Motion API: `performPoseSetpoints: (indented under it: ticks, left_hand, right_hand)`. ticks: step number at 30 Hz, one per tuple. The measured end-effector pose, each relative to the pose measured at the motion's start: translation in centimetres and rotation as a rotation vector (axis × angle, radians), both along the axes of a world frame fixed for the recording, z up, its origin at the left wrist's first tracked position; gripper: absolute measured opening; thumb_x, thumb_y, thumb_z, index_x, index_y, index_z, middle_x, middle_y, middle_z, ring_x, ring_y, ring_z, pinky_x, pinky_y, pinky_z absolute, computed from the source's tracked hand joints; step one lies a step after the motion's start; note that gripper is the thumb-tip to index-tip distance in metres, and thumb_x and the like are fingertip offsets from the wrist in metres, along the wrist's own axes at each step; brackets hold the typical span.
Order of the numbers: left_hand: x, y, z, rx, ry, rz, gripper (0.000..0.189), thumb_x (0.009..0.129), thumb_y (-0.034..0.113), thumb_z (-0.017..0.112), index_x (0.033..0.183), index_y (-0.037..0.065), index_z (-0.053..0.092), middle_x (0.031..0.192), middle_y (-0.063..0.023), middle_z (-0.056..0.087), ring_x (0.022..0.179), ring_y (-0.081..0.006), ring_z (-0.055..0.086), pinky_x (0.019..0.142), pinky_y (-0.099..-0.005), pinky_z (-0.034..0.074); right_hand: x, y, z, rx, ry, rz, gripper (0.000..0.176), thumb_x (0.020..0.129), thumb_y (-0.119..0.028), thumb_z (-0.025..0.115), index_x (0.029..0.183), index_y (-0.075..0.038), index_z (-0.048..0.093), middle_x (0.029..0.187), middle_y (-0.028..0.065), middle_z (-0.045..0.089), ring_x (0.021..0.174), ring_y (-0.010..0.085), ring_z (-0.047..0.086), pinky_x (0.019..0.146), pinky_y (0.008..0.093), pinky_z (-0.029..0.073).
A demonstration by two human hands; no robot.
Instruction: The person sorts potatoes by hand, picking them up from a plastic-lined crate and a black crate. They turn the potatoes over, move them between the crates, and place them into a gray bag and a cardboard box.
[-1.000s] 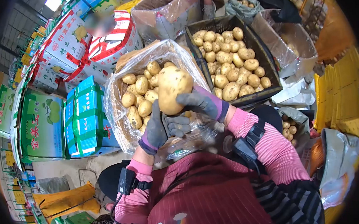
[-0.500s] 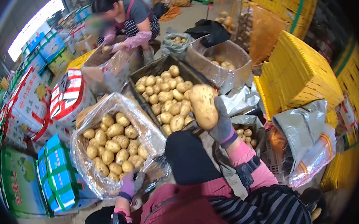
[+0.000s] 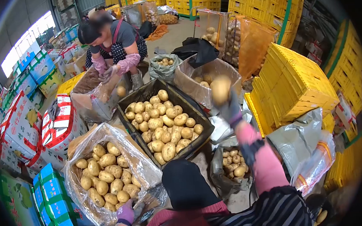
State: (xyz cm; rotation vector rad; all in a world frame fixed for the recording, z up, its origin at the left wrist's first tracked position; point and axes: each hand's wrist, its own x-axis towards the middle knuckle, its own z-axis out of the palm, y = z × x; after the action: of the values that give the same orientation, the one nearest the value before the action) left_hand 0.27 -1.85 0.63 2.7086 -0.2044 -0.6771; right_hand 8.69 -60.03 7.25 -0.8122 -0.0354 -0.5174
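My right hand [image 3: 230,108], in a grey and purple glove, is raised at arm's length and closed on a large potato [image 3: 221,89]; both are blurred. Beneath the potato stands a plastic-lined container [image 3: 181,80] with potatoes inside. My left hand [image 3: 128,212], gloved the same way, is at the near rim of a cardboard box with a clear plastic liner [image 3: 150,170]. Its fingers curl at the liner's edge, partly hidden. Many potatoes [image 3: 105,176] lie in that box. Between my hands, a dark crate [image 3: 200,133] holds more potatoes [image 3: 165,126].
A co-worker [image 3: 115,44] bends over a plastic-lined box [image 3: 88,94] at far left. A grey bag [image 3: 219,179] of small potatoes stands by my right knee. Yellow crates [image 3: 292,84] are stacked right; printed cartons [image 3: 18,120] line the left.
My right hand has moved forward and right with the potato, from over the dark crate to the plastic-lined container. My left hand stays at the box rim. The view has tilted up.
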Motion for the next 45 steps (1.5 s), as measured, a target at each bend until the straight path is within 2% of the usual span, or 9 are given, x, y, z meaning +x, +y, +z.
performPoseSetpoints:
  ticks: [6, 8, 14, 27, 29, 30, 36, 42, 45]
  left_hand:
    - [0.0, -0.4, 0.7, -0.003, 0.013, 0.016, 0.059, 0.086, 0.054, 0.072, 0.128, 0.013, 0.067, 0.117, -0.0182, 0.073, 0.11, -0.0354, 0.069, 0.096, -0.0423, 0.053]
    - [0.1, -0.2, 0.5, 0.0, 0.008, 0.012, 0.059, 0.085, 0.054, 0.072, 0.129, 0.014, 0.067, 0.117, -0.0176, 0.073, 0.11, -0.0349, 0.069, 0.096, -0.0423, 0.053]
    - [0.1, -0.2, 0.4, -0.036, -0.001, 0.014, 0.061, 0.084, 0.055, 0.073, 0.128, 0.014, 0.067, 0.117, -0.0167, 0.073, 0.11, -0.0348, 0.069, 0.095, -0.0418, 0.053]
    - [0.0, 2.8, -3.4, -0.352, -0.152, -0.021, 0.053, 0.091, 0.046, 0.07, 0.123, 0.005, 0.067, 0.112, -0.0241, 0.071, 0.103, -0.0397, 0.069, 0.091, -0.0468, 0.054]
    - [0.0, 4.5, -2.9, -0.513, -0.185, 0.203, 0.036, 0.099, 0.02, 0.065, 0.129, 0.001, 0.065, 0.111, -0.0147, 0.073, 0.103, -0.0265, 0.068, 0.093, -0.0367, 0.053]
    - [0.7, 5.8, -3.8, -0.842, -0.119, 0.388, 0.034, 0.102, 0.021, 0.063, 0.129, 0.0, 0.065, 0.112, -0.0076, 0.072, 0.102, -0.0199, 0.067, 0.092, -0.0319, 0.053]
    - [4.1, 12.9, 0.2, -0.804, -0.243, 0.873, 0.034, 0.103, 0.022, 0.063, 0.129, 0.001, 0.065, 0.111, -0.0058, 0.072, 0.1, -0.0128, 0.066, 0.09, -0.0283, 0.054]
    - [8.4, 6.4, -0.7, -0.052, 0.005, 0.167, 0.049, 0.093, 0.031, 0.071, 0.135, 0.006, 0.062, 0.126, -0.0141, 0.07, 0.118, -0.0264, 0.066, 0.1, -0.0379, 0.051]
    - [10.4, 4.6, -4.2, 0.467, -0.154, -0.479, 0.064, 0.086, 0.04, 0.073, 0.143, 0.017, 0.055, 0.142, -0.0071, 0.06, 0.136, -0.0336, 0.052, 0.108, -0.0443, 0.044]
  right_hand:
    - [8.5, 0.4, 17.9, -0.273, -0.172, -0.291, 0.067, 0.101, -0.051, 0.058, 0.151, -0.011, 0.037, 0.153, 0.012, 0.047, 0.12, 0.0289, 0.061, 0.099, 0.0456, 0.05]
    - [9.1, 4.7, 15.5, -0.276, -0.094, -0.157, 0.056, 0.099, -0.033, 0.065, 0.146, -0.009, 0.047, 0.123, 0.0073, 0.065, 0.096, 0.0209, 0.067, 0.081, 0.0343, 0.057]
    - [6.8, 19.1, 3.3, -0.634, 0.104, 0.193, 0.047, 0.106, -0.024, 0.058, 0.145, 0.002, 0.049, 0.125, 0.0142, 0.068, 0.107, 0.0201, 0.069, 0.093, 0.0322, 0.055]
    - [7.0, 33.4, 2.0, -0.643, 0.115, 0.312, 0.045, 0.099, -0.023, 0.068, 0.14, -0.008, 0.058, 0.122, 0.005, 0.068, 0.096, 0.012, 0.065, 0.085, 0.0273, 0.054]
    - [8.7, 33.0, -3.4, -0.488, 0.224, 0.463, 0.039, 0.098, -0.023, 0.068, 0.133, -0.007, 0.062, 0.114, 0.004, 0.071, 0.096, 0.0143, 0.066, 0.083, 0.0277, 0.055]
    - [9.4, 33.1, -5.2, -0.695, 0.39, 0.302, 0.039, 0.098, -0.025, 0.068, 0.13, -0.004, 0.064, 0.111, 0.0049, 0.072, 0.095, 0.0143, 0.066, 0.084, 0.0274, 0.055]
    - [8.4, 34.2, -0.8, -0.862, 0.253, 0.451, 0.053, 0.102, -0.035, 0.061, 0.141, 0.0, 0.056, 0.122, 0.0085, 0.071, 0.105, 0.0164, 0.067, 0.091, 0.0288, 0.053]
    - [7.5, 36.7, -0.4, -1.063, 0.197, 0.439, 0.045, 0.101, -0.032, 0.064, 0.135, -0.003, 0.063, 0.119, 0.01, 0.072, 0.109, 0.0174, 0.067, 0.096, 0.0308, 0.053]
    - [7.1, 36.5, -1.2, -1.147, 0.063, 0.462, 0.05, 0.098, -0.038, 0.06, 0.134, -0.003, 0.06, 0.112, 0.0246, 0.072, 0.107, 0.0375, 0.069, 0.094, 0.0403, 0.054]
